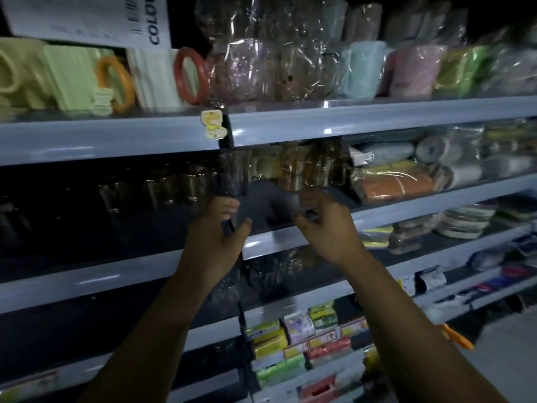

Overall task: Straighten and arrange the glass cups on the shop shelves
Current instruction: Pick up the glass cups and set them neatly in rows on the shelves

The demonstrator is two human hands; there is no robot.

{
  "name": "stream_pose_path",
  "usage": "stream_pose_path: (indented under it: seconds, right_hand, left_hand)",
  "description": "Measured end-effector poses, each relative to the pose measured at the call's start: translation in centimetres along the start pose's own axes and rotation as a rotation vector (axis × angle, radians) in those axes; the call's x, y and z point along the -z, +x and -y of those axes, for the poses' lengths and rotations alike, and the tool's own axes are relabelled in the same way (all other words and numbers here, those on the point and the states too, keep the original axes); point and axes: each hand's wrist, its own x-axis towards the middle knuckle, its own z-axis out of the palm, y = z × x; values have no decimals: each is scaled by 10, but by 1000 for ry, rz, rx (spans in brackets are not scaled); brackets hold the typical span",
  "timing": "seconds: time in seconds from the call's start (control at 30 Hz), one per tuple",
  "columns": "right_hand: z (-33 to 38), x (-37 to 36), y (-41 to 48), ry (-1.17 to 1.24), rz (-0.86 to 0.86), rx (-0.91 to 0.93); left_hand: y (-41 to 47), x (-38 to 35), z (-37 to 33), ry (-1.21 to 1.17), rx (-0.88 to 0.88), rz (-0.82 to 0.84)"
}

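Left hand (218, 231): fingers clamped round the base of a tall clear glass cup (232, 175), held upright at the front of the grey metal middle shelf (116, 274), roughly frame centre.

Right hand (322, 225): fingers curled in on a small blurred greyish object (305, 203). Probably another cup, but motion blur is too heavy to confirm.

Where the cups are:
- Row of dark clear glass cups (162, 184) at 9 o'clock of the left hand, upright and close together. It looks fairly lined up, but the lighting is poor.
- Amber glass cups in clear film wrap (308, 167) at 12 o'clock of the right hand, at the back of the same shelf.
- Bare shelf deck between the two hands, so there's a gap in the cup line.
- More clear glassware (261, 274) on the shelf below, at 6 o'clock of the hands, too dark to judge.

Progress estimate: mid-task. The left row seems done. The held cup isn't placed, and the centre gap is unfilled. The amber group and the lower shelf look untouched.

The film-wrapped pastel plastic mugs (363, 71) at 12 o'clock on the upper shelf are out of scope.
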Motion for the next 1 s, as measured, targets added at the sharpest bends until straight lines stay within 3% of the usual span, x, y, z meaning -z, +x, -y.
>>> stream_pose_path:
  seconds: [0.27,0.43,0.53,0.73,1.0]
  right_hand:
    - [-61,16,33,55,-47,-61]
    - [-89,27,74,24,-161,-67]
    - [-99,27,100,-20,-187,-84]
    - [-116,16,127,55,-177,-15]
    - [-132,26,148,312,-31,63]
  left_hand:
    - [39,-75,-11,-115,28,87]
    - [84,-124,-23,-203,1,118]
    - [106,-156,-33,-304,83,125]
    - [127,-208,-48,-423,298,79]
    - [138,-229,-68,-356,316,-26]
